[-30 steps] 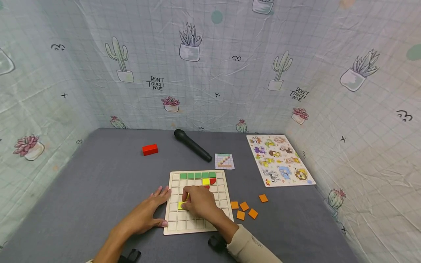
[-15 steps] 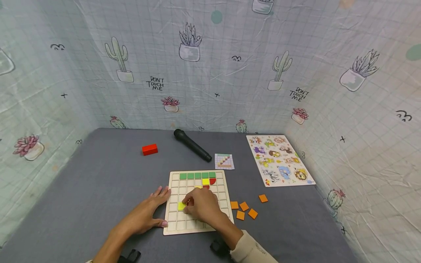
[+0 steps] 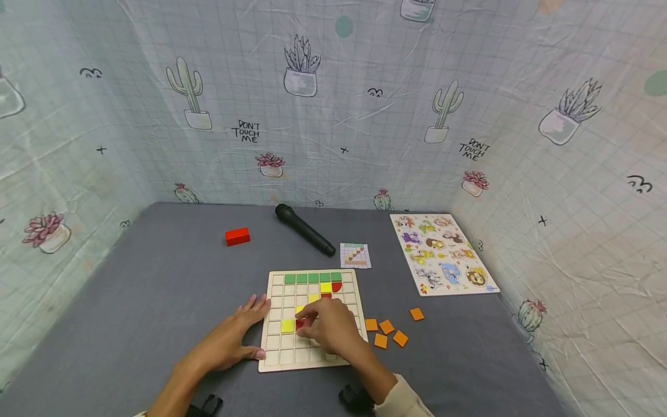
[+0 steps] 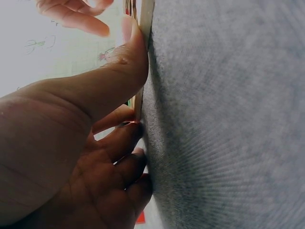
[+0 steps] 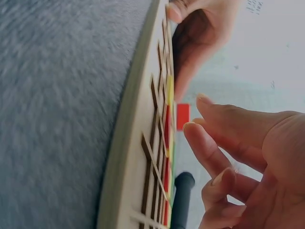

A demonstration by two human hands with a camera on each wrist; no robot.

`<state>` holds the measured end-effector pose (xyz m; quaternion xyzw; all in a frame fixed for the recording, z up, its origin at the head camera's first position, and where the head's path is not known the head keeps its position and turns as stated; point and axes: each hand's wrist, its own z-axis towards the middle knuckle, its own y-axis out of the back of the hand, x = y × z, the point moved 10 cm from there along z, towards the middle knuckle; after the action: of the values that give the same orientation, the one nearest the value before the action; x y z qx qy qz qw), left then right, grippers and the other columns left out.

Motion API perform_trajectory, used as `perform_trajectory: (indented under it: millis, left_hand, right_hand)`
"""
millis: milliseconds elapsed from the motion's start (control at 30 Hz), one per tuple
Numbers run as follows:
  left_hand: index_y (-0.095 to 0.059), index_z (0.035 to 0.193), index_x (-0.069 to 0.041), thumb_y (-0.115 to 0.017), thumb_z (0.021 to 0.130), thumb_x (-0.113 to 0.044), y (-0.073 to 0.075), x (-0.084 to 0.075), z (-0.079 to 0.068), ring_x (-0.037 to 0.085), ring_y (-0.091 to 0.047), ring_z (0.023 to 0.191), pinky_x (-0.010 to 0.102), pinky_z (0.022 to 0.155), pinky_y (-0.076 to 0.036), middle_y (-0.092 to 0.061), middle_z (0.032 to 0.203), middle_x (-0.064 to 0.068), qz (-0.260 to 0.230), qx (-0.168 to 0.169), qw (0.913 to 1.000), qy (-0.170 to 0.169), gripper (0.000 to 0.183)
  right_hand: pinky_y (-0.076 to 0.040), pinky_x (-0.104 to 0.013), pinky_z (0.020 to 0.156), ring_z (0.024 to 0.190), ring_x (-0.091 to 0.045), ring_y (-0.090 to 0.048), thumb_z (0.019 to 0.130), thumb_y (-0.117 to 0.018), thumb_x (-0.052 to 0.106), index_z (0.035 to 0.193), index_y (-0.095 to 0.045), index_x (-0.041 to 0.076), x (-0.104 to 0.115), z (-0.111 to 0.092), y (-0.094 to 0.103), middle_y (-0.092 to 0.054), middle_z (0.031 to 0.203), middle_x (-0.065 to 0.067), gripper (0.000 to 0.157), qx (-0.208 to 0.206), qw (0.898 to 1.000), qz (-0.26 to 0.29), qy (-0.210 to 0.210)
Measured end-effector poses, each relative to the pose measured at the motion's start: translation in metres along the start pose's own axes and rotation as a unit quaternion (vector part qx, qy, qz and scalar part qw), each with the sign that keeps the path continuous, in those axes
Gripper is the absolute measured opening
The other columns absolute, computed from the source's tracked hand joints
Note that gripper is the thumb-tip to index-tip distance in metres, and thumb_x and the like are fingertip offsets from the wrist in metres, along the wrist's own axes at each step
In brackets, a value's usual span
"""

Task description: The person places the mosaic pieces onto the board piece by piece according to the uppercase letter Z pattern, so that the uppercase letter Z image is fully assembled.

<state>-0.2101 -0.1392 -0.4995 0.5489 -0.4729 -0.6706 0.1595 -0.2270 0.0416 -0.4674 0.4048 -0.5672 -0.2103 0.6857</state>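
A wooden grid board (image 3: 281,358) lies before me, with green square tiles (image 3: 313,278) across its far row. Yellow tiles (image 3: 288,326) step down diagonally to the left, with red pieces (image 3: 337,286) beside them. My left hand (image 3: 237,333) rests along the board's left edge, thumb at the near corner and fingers spread. Over the middle hovers my right hand (image 3: 333,327), its fingertips right by a red piece (image 3: 299,325) beside the lowest yellow tile. The right wrist view shows the right thumb and index finger (image 5: 205,140) apart, nothing between them. The palm hides part of the grid.
Several orange square tiles (image 3: 387,327) lie scattered right of the board. Behind it are a small pattern card (image 3: 356,256), a black microphone (image 3: 305,230) and a red block (image 3: 237,237). An animal puzzle board (image 3: 443,255) lies at the back right. Printed fabric walls enclose the grey table.
My right hand has drawn slightly right and its fingertips have parted, leaving the red piece beside the lowest yellow tile in view. The left hand has stayed put.
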Motion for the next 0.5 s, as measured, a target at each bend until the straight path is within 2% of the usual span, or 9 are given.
perform_trajectory:
  millis: [167, 400, 500]
  left_hand:
    - [-0.038, 0.165, -0.005, -0.092, 0.078, -0.034, 0.0, 0.001, 0.0, 0.045, -0.021, 0.163, 0.066, 0.13, -0.022, -0.031, 0.174, 0.016, 0.005, 0.002, 1.0, 0.008, 0.107]
    - [-0.038, 0.165, -0.006, -0.094, 0.077, -0.031, -0.002, 0.004, 0.0, 0.044, -0.02, 0.164, 0.064, 0.131, -0.022, -0.031, 0.174, 0.015, 0.013, 0.0, 0.9998, 0.014, 0.107]
    - [-0.038, 0.165, -0.006, -0.094, 0.077, -0.032, -0.002, 0.003, 0.0, 0.044, -0.02, 0.164, 0.065, 0.131, -0.022, -0.031, 0.174, 0.015, 0.014, -0.001, 0.9998, 0.015, 0.108]
  right_hand:
    - [-0.047, -0.022, 0.068, 0.079, -0.003, -0.06, 0.083, -0.093, 0.023, 0.108, -0.086, 0.02, -0.011, -0.007, 0.015, -0.068, 0.075, 0.018, 0.026, -0.009, 1.0, 0.021, -0.001]
    - [-0.042, -0.022, 0.054, 0.062, -0.01, -0.052, 0.086, -0.09, 0.017, 0.116, -0.083, 0.017, -0.039, -0.017, 0.04, -0.071, 0.082, 0.01, 0.031, -0.02, 0.997, 0.066, -0.016]
    - [-0.043, -0.022, 0.055, 0.063, -0.011, -0.052, 0.085, -0.09, 0.014, 0.118, -0.082, 0.014, -0.057, -0.023, 0.052, -0.074, 0.086, 0.005, 0.034, -0.03, 0.996, 0.076, -0.033]
